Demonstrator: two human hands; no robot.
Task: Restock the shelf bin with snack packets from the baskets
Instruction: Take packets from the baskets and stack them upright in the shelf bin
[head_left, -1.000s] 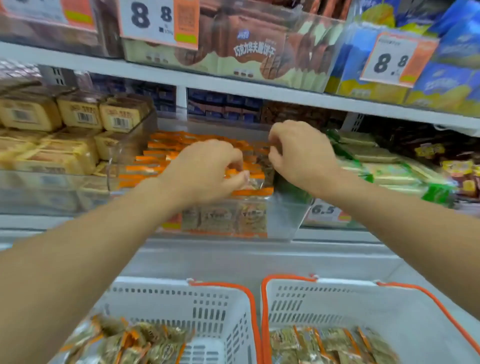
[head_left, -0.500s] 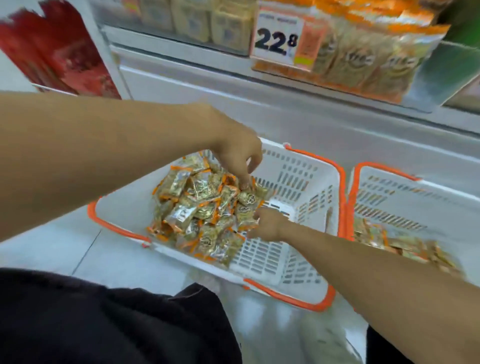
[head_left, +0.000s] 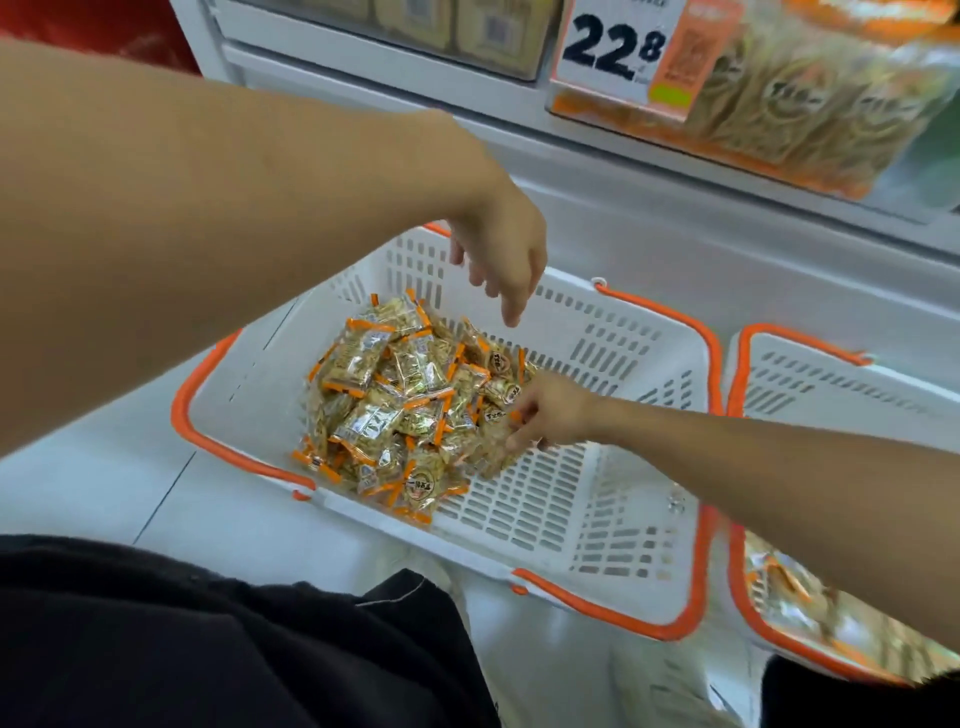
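Over the white basket (head_left: 613, 525), the left hand (head_left: 501, 260) hangs loose and empty; the right hand (head_left: 550, 413) pinches packets (head_left: 395, 405) beside bare floor.

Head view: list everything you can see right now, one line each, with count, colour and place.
left basket: one, white with orange handles, on the floor, centre.
snack packets: a pile, too many to count, clear with orange ends, in the left basket's far-left part.
right basket: one, white with orange handles, right edge, touching the left basket; blurred packets inside.
shelf bin: one, clear, upper right, holding orange-trimmed packets.
price tag: one, white and orange, reads 22.8, on the bin front.
boxed goods: several, yellowish, top shelf left of the tag.
left hand: above the pile, fingers hanging, holding nothing.
right hand: fingers curled on packets at the pile's right edge.
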